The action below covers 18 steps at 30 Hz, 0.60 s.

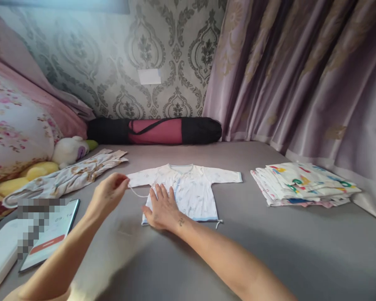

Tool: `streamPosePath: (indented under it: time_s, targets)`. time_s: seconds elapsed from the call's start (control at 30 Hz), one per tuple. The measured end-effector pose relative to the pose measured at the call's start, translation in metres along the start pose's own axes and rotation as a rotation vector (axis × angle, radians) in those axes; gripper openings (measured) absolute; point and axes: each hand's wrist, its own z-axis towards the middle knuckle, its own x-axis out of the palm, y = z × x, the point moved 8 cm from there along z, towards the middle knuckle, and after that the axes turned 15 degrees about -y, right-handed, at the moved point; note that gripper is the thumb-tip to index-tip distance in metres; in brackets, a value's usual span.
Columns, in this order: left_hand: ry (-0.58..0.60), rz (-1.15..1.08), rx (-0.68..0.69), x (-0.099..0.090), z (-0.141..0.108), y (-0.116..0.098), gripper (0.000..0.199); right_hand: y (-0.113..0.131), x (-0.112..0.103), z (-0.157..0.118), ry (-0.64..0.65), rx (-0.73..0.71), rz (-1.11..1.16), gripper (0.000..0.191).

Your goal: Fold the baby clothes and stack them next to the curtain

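Note:
A small white baby shirt (196,200) with a faint print and light blue trim lies spread out, front up, both sleeves stretched sideways. My left hand (111,193) is pinched closed at the end of the left-hand sleeve. From its fingertips a thin white tie string (138,194) curves toward the shirt's side; the cuff behind the fingers is partly hidden. Flat on the lower left of the shirt rests my right hand (163,209), fingers spread, holding nothing. Another short tie sticks out at the shirt's lower right corner.
Folded printed cloths (303,186) are stacked at right. On the left lie a patterned garment (72,173), a plush toy (69,150), a tablet (52,238) and a white device (3,251). A black and maroon roll bag (155,131) lies along the wall beside curtains (269,62).

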Motion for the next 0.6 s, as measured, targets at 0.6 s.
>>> streamPosePath:
  time_s: [0.6]
  targets:
    - [0.409, 0.234, 0.742, 0.086, -0.094, -0.056, 0.058, -0.102, -0.110, -0.078, -0.134, 0.058, -0.229, 0.049]
